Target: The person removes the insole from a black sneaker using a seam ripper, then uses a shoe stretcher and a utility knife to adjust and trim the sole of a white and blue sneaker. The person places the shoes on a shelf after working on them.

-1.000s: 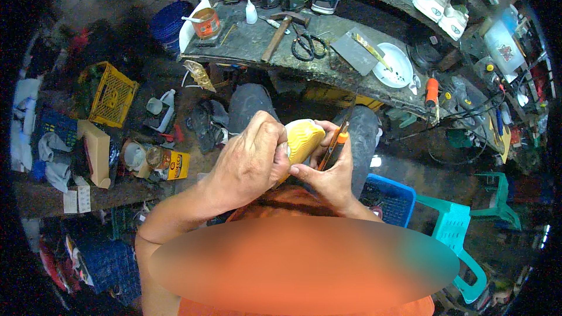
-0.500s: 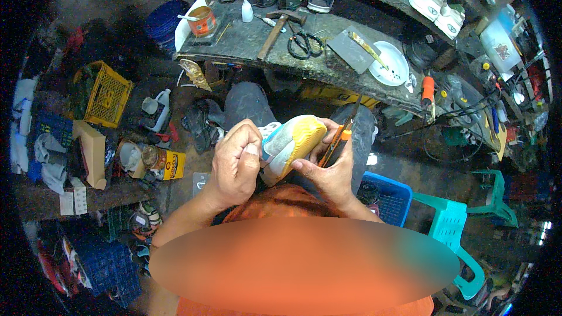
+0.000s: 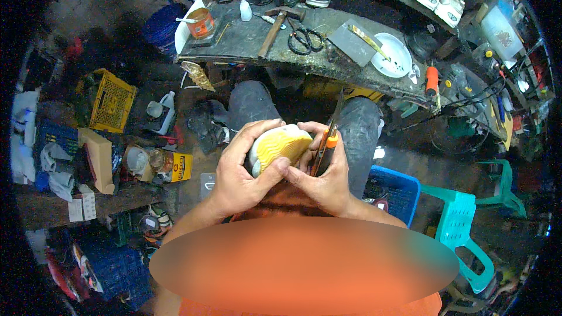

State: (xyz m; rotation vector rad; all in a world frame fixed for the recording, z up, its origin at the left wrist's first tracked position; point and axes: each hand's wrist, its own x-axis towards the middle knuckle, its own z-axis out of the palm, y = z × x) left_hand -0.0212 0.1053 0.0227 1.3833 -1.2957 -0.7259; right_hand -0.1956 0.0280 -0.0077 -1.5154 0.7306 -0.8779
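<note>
Between my hands, above my lap, is a shoe [image 3: 278, 150] with a yellow wavy-ridged sole and a grey upper. The sole is tilted up toward me, hiding most of the upper. My left hand [image 3: 240, 167] is closed round the left side, its thumb pressed on the sole. On the right, my right hand [image 3: 328, 182] grips the shoe's other side, its thumb tip close to the left thumb. That hand also holds an orange and black utility knife [image 3: 325, 155], whose long blade points away from me, apart from the sole.
On the bench [image 3: 234, 47] ahead lie a hammer [image 3: 274, 35], black scissors [image 3: 305, 41], a white glue bottle [image 3: 245, 9], an orange tin [image 3: 202, 23] and a white plate [image 3: 393, 55]. A blue crate [image 3: 398, 190] and a turquoise plastic chair [image 3: 456, 216] stand at right; a yellow crate [image 3: 114, 102] is at left.
My left hand has gone from a fist beside the shoe to a grip round it. The shoe has turned, showing more yellow sole. The knife stays in my right hand.
</note>
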